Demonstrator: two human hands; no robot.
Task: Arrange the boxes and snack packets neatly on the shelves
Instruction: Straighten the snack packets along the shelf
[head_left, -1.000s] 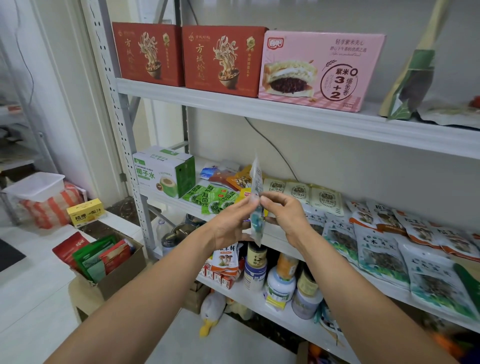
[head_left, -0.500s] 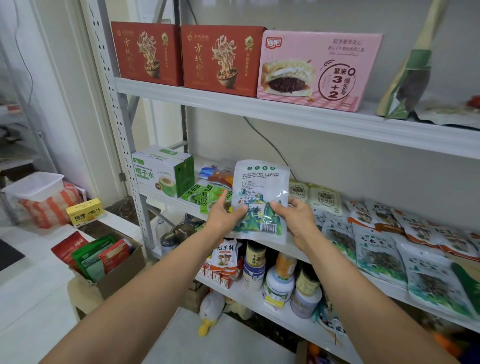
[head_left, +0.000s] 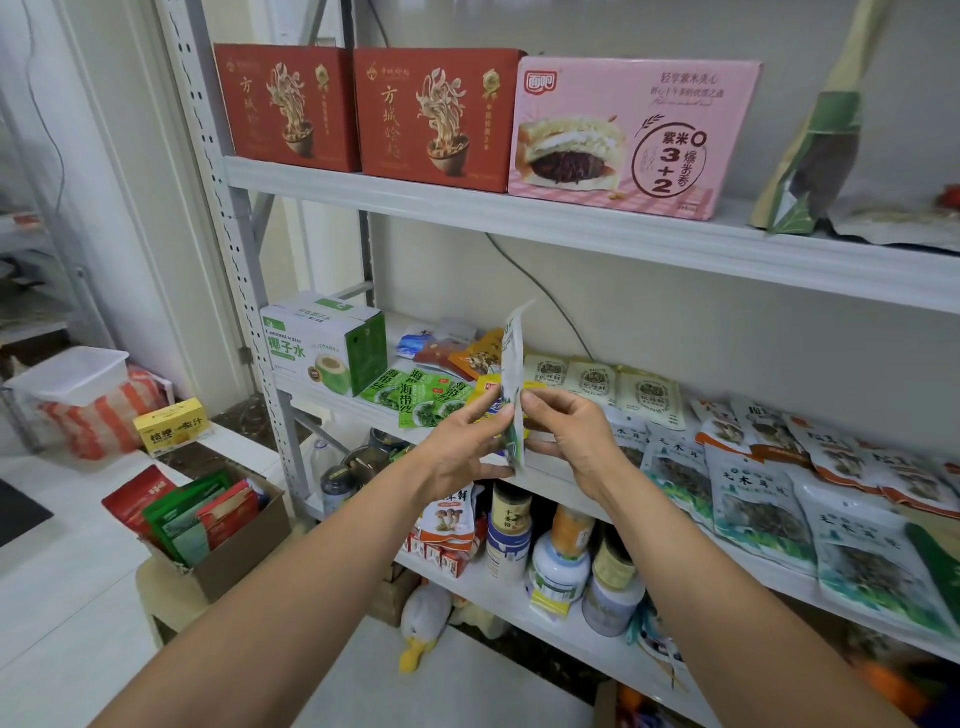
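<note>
Right at the front of the mid shelf (head_left: 332, 408), a packet (head_left: 513, 364) is held up edge-on between both hands. The left hand (head_left: 462, 452) is pinched onto its lower part from one side and the right hand (head_left: 571, 441) from the other, fingers curled, nothing else gripped. It's up in the air, not touching the shelf or the stuff behind it. Going by how thin it looks and how the top bends over a bit, it's probably light and floppy with a slick film skin. A firm pinch on the sealed edges is likely better than a squeeze in the middle. Whatever's inside might get crushed, though the contents can't be made out from this angle. Just behind the hands, green seaweed packets (head_left: 415, 395) are spread flat beside a coconut-water box (head_left: 322, 343). Off to the right, fungus packets (head_left: 753, 493) are laid overlapping along the same shelf. Up top, two red boxes (head_left: 436, 114) and a pink box (head_left: 634, 135) are lined up side by side. One shelf down, jars (head_left: 561, 561) are crowded together. Well off to the left, an open carton (head_left: 244, 551) is parked on a stool (head_left: 156, 597). Red and green packs (head_left: 182, 525) are stood on edge inside it, so plenty looks left to be shelved.
</note>
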